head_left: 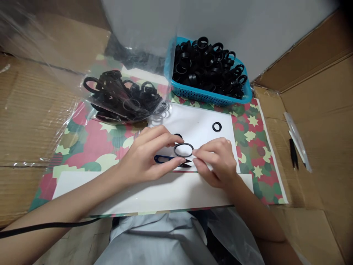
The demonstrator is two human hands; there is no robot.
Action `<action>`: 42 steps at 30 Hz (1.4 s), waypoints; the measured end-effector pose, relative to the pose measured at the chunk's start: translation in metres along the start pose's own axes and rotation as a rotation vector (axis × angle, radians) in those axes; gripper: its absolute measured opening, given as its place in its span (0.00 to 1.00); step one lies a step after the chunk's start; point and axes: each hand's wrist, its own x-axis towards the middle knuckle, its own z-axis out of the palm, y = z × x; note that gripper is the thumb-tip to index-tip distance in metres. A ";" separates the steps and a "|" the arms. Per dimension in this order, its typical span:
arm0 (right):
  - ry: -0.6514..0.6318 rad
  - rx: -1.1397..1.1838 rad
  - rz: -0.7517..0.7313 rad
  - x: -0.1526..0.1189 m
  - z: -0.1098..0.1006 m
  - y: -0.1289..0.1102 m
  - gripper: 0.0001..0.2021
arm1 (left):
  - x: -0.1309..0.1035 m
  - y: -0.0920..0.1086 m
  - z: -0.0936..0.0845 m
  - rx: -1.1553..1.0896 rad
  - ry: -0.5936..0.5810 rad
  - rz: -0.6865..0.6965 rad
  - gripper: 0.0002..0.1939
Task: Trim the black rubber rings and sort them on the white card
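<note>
A thin black ring (175, 150) is held up over the white paper between both hands. My left hand (146, 154) pinches it at its left side, with the index finger on top and the thumb below. On the ring's right edge, the fingertips of my right hand (216, 162) are closed. Beneath my left hand lie thread snips (161, 158) with a blue handle and dark blades pointing right. Another black ring (178, 135) shows partly behind my left fingertips. Farther right, a thicker black ring (217, 127) rests on the paper.
A blue basket (204, 96) heaped with black rings stands at the back. To its left, a clear plastic bag (132, 106) holds more black rings. Black tweezers (293, 154) lie at the right beside a clear strip. Cardboard walls (322, 110) border the patterned table cover (257, 147).
</note>
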 end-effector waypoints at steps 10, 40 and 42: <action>0.048 0.094 0.245 0.000 0.004 0.017 0.07 | 0.001 -0.017 0.004 0.176 -0.044 -0.161 0.16; -0.290 -0.169 -0.032 0.005 0.041 0.023 0.07 | -0.003 -0.021 -0.012 0.294 -0.114 -0.316 0.13; -0.289 -0.171 -0.050 0.003 0.049 0.019 0.08 | -0.003 -0.020 -0.015 0.290 -0.062 -0.305 0.12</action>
